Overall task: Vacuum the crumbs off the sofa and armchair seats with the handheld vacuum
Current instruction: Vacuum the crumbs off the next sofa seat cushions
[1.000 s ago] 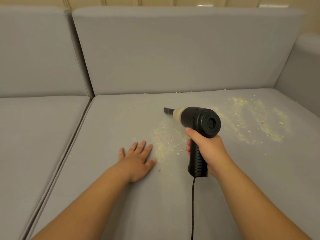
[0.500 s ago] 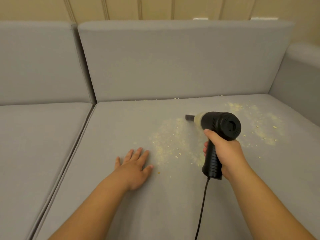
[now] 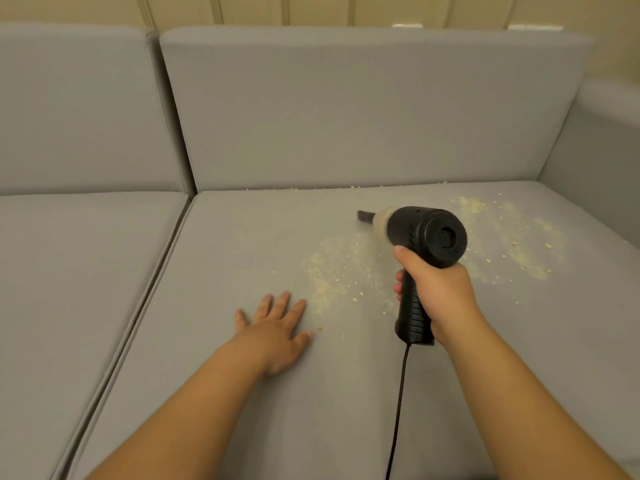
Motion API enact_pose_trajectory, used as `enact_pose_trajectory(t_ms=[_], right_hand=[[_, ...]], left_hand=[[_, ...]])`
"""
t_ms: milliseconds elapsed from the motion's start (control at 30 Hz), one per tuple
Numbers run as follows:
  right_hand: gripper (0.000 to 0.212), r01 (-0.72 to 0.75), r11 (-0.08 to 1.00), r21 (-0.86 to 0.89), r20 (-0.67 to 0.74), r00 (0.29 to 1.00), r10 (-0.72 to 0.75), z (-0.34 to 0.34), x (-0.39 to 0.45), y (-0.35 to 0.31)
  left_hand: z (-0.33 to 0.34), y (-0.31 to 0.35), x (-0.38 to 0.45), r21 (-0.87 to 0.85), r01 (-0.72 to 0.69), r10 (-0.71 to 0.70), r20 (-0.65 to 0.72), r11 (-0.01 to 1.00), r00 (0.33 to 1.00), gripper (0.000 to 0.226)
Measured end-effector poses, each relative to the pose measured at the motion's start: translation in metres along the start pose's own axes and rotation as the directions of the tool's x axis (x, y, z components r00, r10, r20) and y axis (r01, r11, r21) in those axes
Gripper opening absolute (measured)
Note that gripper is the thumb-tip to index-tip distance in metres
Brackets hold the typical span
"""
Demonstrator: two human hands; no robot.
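The right hand [image 3: 440,292] is clamped around the black grip of the vacuum [image 3: 420,244], fingers curled round the handle and the thumb lying up along its side. The vacuum is held above the right seat cushion [image 3: 242,244] of the grey sofa [image 3: 346,109], its narrow nozzle [image 3: 366,215] pointing left and toward the back edge of the seat; if the tip touches the fabric I cannot tell. A black cord [image 3: 398,403] hangs from the bottom of the grip toward the front edge. The left hand [image 3: 275,329] lies flat on the same cushion, palm down, fingers straight and a little spread, holding nothing. Pale crumbs [image 3: 341,275] are scattered on the seat between the two hands, just beside the left fingertips. A second patch of crumbs lies behind the vacuum toward the right edge of the cushion, and some small ones sit along the back edge, at the foot of the backrest. The left cushion [image 3: 69,271] is beside, separated by a seam
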State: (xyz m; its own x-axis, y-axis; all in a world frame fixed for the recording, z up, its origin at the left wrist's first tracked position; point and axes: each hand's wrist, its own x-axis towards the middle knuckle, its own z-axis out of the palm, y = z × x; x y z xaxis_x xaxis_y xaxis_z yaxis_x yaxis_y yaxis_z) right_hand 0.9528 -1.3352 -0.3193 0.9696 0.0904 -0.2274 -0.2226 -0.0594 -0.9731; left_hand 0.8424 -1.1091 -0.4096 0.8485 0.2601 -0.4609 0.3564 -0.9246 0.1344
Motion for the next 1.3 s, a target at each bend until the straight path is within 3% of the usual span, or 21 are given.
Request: enact_pose_trajectory(t_ms=[133, 367, 600, 867, 1133, 1300], right_hand=[[0.020, -0.048, 0.999, 0.016, -0.035, 0.998, 0.048, -0.002, 0.003, -0.002], [0.029, -0.099, 0.995, 0.007, 0.159, 0.982, 0.097, 0.009, -0.002, -0.003], [0.021, -0.036, 0.999, -0.033, -0.001, 0.999, 0.036, -0.016, -0.003, -0.006], [0.029, -0.170, 0.985, -0.027, 0.253, 0.952, 0.171, -0.026, -0.016, -0.005], [0.026, -0.039, 0.999, 0.012, -0.039, 0.998, 0.040, -0.028, -0.019, -0.009], [0.030, -0.087, 0.996, 0.014, 0.009, 0.996, 0.087, -0.027, -0.013, -0.005]], left_hand=[[0.002, -0.002, 0.005, -0.016, 0.004, -0.004, -0.011, 1.000, 1.000, 0.070], [0.003, -0.006, 0.009, -0.025, -0.003, 0.003, -0.012, 1.000, 1.000, 0.069], [0.005, -0.008, 0.009, -0.017, 0.001, -0.002, -0.016, 1.000, 1.000, 0.069], [0.010, -0.010, 0.004, -0.022, -0.010, 0.010, -0.026, 1.000, 1.000, 0.069], [0.008, -0.005, 0.005, -0.031, -0.017, 0.016, -0.025, 0.999, 1.000, 0.069], [0.008, -0.007, 0.009, -0.048, -0.019, 0.017, -0.036, 0.999, 0.999, 0.069]])
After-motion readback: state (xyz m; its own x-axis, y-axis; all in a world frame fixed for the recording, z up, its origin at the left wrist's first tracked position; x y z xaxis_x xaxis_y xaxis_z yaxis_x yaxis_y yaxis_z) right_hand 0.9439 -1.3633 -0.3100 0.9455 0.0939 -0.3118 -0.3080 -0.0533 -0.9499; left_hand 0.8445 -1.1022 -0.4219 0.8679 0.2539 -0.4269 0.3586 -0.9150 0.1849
